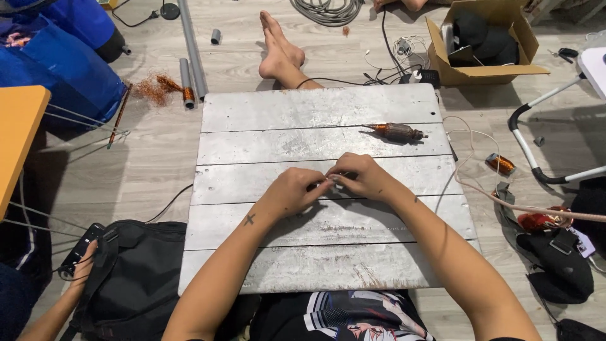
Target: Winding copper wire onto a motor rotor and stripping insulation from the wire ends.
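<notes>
My left hand [297, 189] and my right hand [360, 175] meet over the middle of a pale wooden plank board [315, 107] lying on the floor. Their fingertips pinch a small dark piece [328, 182] between them; it is mostly hidden, so I cannot tell what it is. A motor armature [396, 132] with copper windings and a shaft lies on the board, apart from my hands, up and to the right.
Someone's bare feet [279, 47] rest beyond the board's far edge. A cardboard box [483, 41] stands at the back right, a black bag [136, 271] at the left, grey pipes [189, 57], copper wire [154, 88], a copper coil [500, 164]. Another person's hand [85, 262] holds a black device.
</notes>
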